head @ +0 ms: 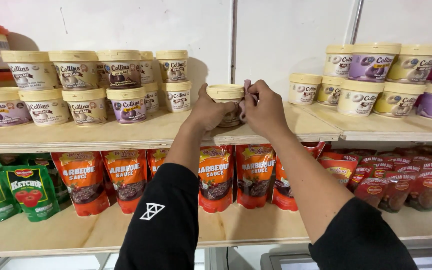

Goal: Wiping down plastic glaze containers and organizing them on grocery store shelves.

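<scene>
A small tub with a cream lid [226,93] stands on the upper wooden shelf [141,136], near its front edge. My left hand [207,111] wraps around the tub's left side. My right hand [264,109] presses against its right side, and a bit of pink cloth [246,89] shows between the fingers and the tub. Both arms wear black sleeves pushed up from the wrists.
Stacked cream-lidded tubs [86,82] fill the shelf to the left, and more tubs [386,80] sit on the right shelf. Below, red-orange sauce pouches [126,177], green pouches [26,190] and dark red pouches [401,182] stand on the lower shelf. A white wall is behind.
</scene>
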